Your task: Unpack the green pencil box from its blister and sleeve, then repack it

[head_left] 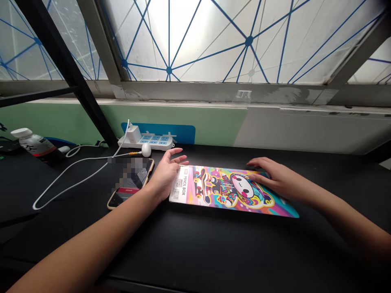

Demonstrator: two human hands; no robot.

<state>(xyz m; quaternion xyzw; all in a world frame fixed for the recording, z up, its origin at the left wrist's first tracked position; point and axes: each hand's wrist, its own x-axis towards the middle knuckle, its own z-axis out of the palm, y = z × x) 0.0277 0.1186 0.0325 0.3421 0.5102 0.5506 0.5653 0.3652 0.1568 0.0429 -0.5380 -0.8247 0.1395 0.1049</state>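
A flat, brightly coloured pencil box (226,189) with a cartoon print lies on the black desk (195,248) in front of me. My left hand (166,171) rests at the box's left end, palm against its edge, fingers stretched out. My right hand (271,175) lies flat on the box's right part, fingers spread over the top. Neither hand grips anything.
A smartphone (131,183) lies just left of my left hand. Behind it are a white power strip (152,140) with a charger, a white cable (70,175) looping across the desk, and a bottle (33,144) lying at far left. A window ledge runs behind.
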